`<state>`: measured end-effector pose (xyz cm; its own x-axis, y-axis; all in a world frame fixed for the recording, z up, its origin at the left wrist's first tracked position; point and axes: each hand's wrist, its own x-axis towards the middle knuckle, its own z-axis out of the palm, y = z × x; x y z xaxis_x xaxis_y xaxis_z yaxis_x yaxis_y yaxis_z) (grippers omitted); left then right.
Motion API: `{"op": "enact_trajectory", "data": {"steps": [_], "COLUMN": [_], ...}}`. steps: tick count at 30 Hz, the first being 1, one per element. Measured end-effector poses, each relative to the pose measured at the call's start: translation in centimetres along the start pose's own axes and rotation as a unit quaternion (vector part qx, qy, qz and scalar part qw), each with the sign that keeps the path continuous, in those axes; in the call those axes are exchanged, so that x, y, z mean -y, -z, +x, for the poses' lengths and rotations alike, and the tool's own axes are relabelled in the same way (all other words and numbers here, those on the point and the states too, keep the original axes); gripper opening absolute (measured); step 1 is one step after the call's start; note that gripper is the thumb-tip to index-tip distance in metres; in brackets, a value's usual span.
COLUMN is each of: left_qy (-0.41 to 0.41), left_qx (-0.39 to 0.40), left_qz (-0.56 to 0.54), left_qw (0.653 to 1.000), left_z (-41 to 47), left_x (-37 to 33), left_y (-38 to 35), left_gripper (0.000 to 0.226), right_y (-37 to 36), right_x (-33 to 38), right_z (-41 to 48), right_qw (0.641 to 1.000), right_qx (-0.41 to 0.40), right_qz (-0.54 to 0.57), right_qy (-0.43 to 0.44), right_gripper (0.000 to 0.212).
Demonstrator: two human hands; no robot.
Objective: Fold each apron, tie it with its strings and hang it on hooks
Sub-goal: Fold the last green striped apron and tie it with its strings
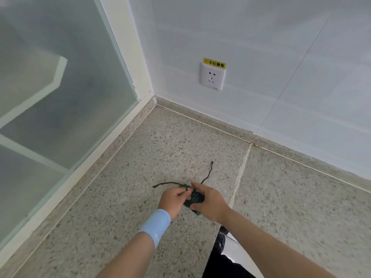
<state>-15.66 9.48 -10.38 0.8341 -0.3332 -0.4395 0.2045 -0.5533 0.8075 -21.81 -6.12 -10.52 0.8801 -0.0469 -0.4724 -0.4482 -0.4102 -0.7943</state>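
A frosted window (60, 97) on the left blurs whatever lies behind it. On the speckled counter (140, 157), the left hand (173, 199), with a pale blue wristband (155, 225), pinches one dark string (166, 184) that trails leftward. Between the hands sits the folded green apron (195, 198), mostly covered, so its folds and any knot are hard to make out. The right hand (209, 201) clasps the bundle from above; a second string (208, 172) runs up behind it. A wall socket (212, 76) sits beyond.
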Motion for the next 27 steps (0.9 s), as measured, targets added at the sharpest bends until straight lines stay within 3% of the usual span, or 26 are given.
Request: {"op": "enact_trajectory", "data": {"steps": [2,4,6,9,11,13,15,18,19,22,24,27], "left_qy": [0.012,0.002,-0.005,-0.006,-0.009,-0.011,-0.019,-0.039,-0.045,-0.07,-0.064,-0.086], "left_qx": [-0.014,-0.02,-0.032,-0.056,-0.068,-0.064,-0.046,-0.028,-0.019,0.015,0.019,0.057], "left_qz": [0.007,0.058,0.089,0.117,0.138,0.15,0.18,0.219,0.229,0.261,0.238,0.244], "left_qw": [1.0,0.998,0.995,0.992,0.988,0.987,0.982,0.974,0.972,0.963,0.969,0.964], "left_z": [0.5,0.9,1.1,1.4,1.6,1.7,1.8,1.8,1.8,2.1,2.2,2.1], "left_x": [0.1,0.2,-0.1,-0.3,-0.4,-0.5,-0.6,-0.8,-0.9,-1.2,-1.1,-0.4], "left_y": [-0.8,-1.7,-2.6,-4.0,-4.5,-4.8,-5.0,-5.3,-5.4,-5.5,-5.3,-4.7], "left_gripper": [0.017,0.02,0.026,0.028,0.029,0.029,0.03,0.029,0.028,0.02,0.012,0.014], "right_y": [-0.5,-0.4,-0.2,-0.3,-0.3,-0.2,0.2,0.7,0.9,2.3,3.2,3.5], "right_x": [-0.3,-0.2,0.2,0.0,-0.4,-0.6,-0.8,-2.3,-2.9,-4.4,-4.4,-3.9], "right_z": [-0.1,-0.2,-0.2,0.2,0.4,-0.1,-0.8,-1.7,-1.8,-1.4,-0.9,-0.4], "right_qw": [0.996,0.97,0.911,0.79,0.763,0.796,0.86,0.964,0.973,0.936,0.927,0.959], "right_qx": [-0.03,-0.092,-0.169,-0.244,-0.23,-0.201,-0.197,-0.213,-0.21,-0.181,-0.153,-0.12], "right_qz": [0.086,0.219,0.357,0.521,0.559,0.533,0.444,0.161,0.05,-0.157,-0.193,-0.152], "right_qy": [-0.021,-0.055,-0.117,-0.212,-0.229,-0.207,-0.157,-0.003,0.077,0.26,0.285,0.206], "right_gripper": [0.067,0.042,0.025,0.038,0.031,0.019,0.015,0.014,0.014,0.017,0.018,0.017]}}
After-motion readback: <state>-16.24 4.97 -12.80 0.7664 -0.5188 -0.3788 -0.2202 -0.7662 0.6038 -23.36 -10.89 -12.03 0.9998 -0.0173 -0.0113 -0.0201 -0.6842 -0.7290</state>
